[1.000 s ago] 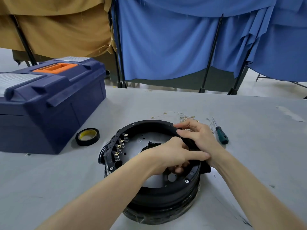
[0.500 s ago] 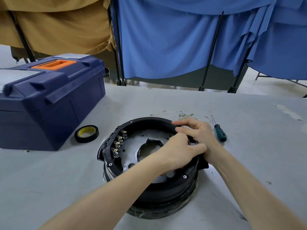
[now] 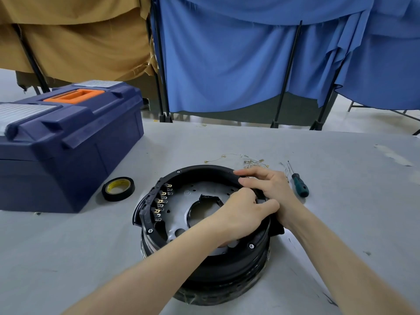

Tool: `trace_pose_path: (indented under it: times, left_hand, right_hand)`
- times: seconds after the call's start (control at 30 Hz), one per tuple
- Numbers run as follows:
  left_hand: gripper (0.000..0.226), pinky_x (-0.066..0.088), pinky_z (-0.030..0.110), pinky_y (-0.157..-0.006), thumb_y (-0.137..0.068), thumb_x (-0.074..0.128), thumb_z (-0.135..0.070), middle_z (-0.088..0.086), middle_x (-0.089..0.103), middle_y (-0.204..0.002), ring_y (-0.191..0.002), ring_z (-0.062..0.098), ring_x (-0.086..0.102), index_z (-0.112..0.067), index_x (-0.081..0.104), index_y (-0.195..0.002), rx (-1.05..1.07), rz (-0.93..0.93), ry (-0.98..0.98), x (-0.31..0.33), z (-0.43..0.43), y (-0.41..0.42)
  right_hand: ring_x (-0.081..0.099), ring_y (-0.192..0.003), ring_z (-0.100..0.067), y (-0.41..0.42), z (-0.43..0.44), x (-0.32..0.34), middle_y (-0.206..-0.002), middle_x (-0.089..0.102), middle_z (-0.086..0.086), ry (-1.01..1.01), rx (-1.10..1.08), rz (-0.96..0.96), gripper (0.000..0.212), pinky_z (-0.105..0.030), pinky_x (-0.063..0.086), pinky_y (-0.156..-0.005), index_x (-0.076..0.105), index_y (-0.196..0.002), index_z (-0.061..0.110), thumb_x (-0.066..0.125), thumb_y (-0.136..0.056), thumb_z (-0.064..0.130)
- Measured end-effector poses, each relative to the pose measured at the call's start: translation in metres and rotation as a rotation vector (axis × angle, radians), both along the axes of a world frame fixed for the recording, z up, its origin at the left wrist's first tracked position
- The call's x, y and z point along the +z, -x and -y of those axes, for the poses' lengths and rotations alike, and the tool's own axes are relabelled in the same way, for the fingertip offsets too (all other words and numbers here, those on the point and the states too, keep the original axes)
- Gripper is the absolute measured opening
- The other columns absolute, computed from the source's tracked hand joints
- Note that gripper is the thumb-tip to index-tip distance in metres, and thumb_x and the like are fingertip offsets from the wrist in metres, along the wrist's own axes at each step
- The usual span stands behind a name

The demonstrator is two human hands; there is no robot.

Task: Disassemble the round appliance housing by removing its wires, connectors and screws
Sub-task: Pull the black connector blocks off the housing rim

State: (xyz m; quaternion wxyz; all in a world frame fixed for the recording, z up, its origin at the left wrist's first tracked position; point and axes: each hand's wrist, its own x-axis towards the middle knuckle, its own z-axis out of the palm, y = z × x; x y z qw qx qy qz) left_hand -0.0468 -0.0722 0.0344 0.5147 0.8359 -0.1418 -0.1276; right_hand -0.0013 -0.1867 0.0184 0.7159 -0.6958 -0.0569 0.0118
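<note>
While sitting flat on the grey table point(image 3: 341, 201), near its front middle, open side up: round black housing point(image 3: 200, 264), with a pale metal plate point(image 3: 181, 201) inside and a row of brass terminals point(image 3: 162, 201) along the left inner rim. Right hand point(image 3: 270, 187) draped over the far right rim, fingers bent and gripping the black edge. Left hand point(image 3: 241, 217) just beside it and touching it, fingers curled down at the inner rim; impossible to tell what, if anything, pinched there, as hidden behind the knuckles. Hex-head screws point(image 3: 251, 246) seated in the rim at front right, front left and far left. Beyond the housing, loose thin wires point(image 3: 252, 161) with brass ends scattered on the table; right of those, a green-handled screwdriver point(image 3: 300, 188), near the right hand but apart from it. To the left, a roll of black tape point(image 3: 118, 188) lying flat, and past it a dark blue toolbox point(image 3: 68, 151) with an orange handle. Behind the table, blue curtains point(image 3: 227, 64) and tan cloth point(image 3: 79, 37) hung on black stands.
</note>
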Motion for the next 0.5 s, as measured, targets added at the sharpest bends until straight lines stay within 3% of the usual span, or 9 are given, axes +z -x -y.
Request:
trace_pose_path:
  times: [0.5]
  left_hand:
    - [0.037, 0.019, 0.027, -0.043, -0.087, 0.052, -0.024, -0.008, 0.028, -0.044, -0.038, 0.011, 0.023, -0.015, 0.032, -0.058, 0.02, 0.016, -0.018, -0.0015, 0.001, -0.0011]
  right_hand:
    - [0.065, -0.075, -0.008, 0.0002, -0.0004, -0.001, -0.086, 0.072, -0.002, 0.001, -0.013, -0.012, 0.017, -0.017, 0.054, -0.065, 0.079, -0.09, 0.015, 0.07, -0.08, 0.004]
